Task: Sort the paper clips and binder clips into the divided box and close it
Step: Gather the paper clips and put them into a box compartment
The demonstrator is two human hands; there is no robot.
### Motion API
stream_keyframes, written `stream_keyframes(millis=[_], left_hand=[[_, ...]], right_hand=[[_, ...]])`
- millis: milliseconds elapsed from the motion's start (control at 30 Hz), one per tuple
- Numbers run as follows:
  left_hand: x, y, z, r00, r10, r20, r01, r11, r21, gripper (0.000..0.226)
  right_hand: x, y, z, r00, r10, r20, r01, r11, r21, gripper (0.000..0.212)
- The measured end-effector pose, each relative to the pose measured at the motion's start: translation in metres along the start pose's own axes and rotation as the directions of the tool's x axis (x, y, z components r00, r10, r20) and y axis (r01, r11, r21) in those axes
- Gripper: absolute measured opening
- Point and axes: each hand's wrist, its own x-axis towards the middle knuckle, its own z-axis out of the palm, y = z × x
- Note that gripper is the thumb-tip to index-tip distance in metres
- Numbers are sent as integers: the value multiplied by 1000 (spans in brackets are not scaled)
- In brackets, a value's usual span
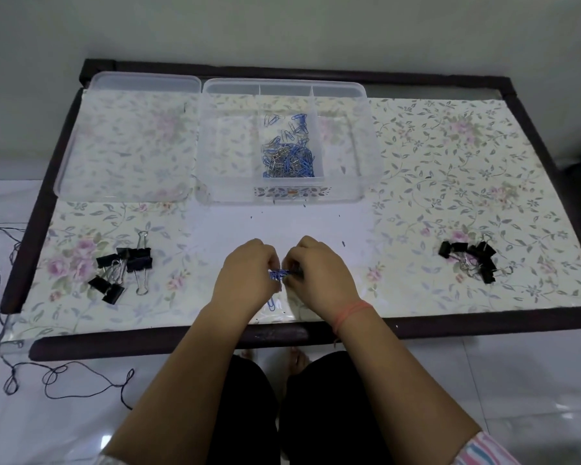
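Near the six o'clock edge of the floral-papered table (416, 182) we see our left hand (245, 280) and right hand (319, 280) drawn together, fingertips (275, 263) pinching a small bundle of blue wire paper clips (279, 274) between them — the bundle sits right in the gap where the two hands meet. One loose blue clip (271, 304) lies on the paper just below our left hand.

At twelve o'clock stands the clear plastic divided box (285, 193), rectangular with rounded corners, its lid off. Its middle compartment holds a tangled heap of blue and silver paper clips (288, 156); the side compartments look bare. Just beside it, toward ten o'clock, lies the flat translucent plastic lid (125, 139).

At nine o'clock we find a loose cluster of black binder clips with silver wire handles (123, 270) — and at three o'clock, well apart, a second, tighter pile of black binder clips (472, 260). A thin pink band (353, 312) circles our right wrist. Dark thread (81, 380) loops over the glossy white floor.
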Motion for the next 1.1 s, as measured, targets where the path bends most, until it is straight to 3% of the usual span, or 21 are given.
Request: stream_keyframes(millis=[233, 333, 633, 733, 800, 867, 933, 1000, 1100], left_hand=[[0, 0, 7, 996, -44, -76, 44, 999, -5, 15], [-1, 0, 9, 993, -50, -108, 50, 999, -7, 18], [-3, -10, 5, 992, -89, -93, 70, 980, -184, 21], [-5, -12, 1, 994, -107, -20, 96, 950, -297, 25], [-8, -13, -7, 987, -140, 79, 161, 851, -499, 28], [-10, -13, -16, 964, -159, 215, 267, 624, -735, 30], [-10, -11, -22, 929, -147, 339, 369, 332, -868, 27], [-8, -10, -24, 902, -115, 417, 427, 81, -901, 27], [-9, -9, -25, 872, -96, 479, 469, -115, -876, 30]], right_hand=[[-5, -3, 6, 997, 16, 74, -1, 980, -200, 19], [-7, -4, 9, 998, 15, 57, -3, 978, -209, 19], [-8, -1, 6, 1000, -28, -11, 27, 994, -110, 16], [-7, 5, 3, 997, 66, -33, -68, 997, -47, 17], [-9, 9, -2, 978, 202, -50, -191, 966, 173, 8], [-10, 11, -8, 946, 324, 13, -279, 791, 544, 9], [-13, 11, -12, 936, 318, 154, -295, 461, 837, 15], [-14, 13, -16, 935, 230, 270, -310, 160, 937, 19], [-15, 20, -20, 916, 112, 386, -373, -120, 920, 24]])
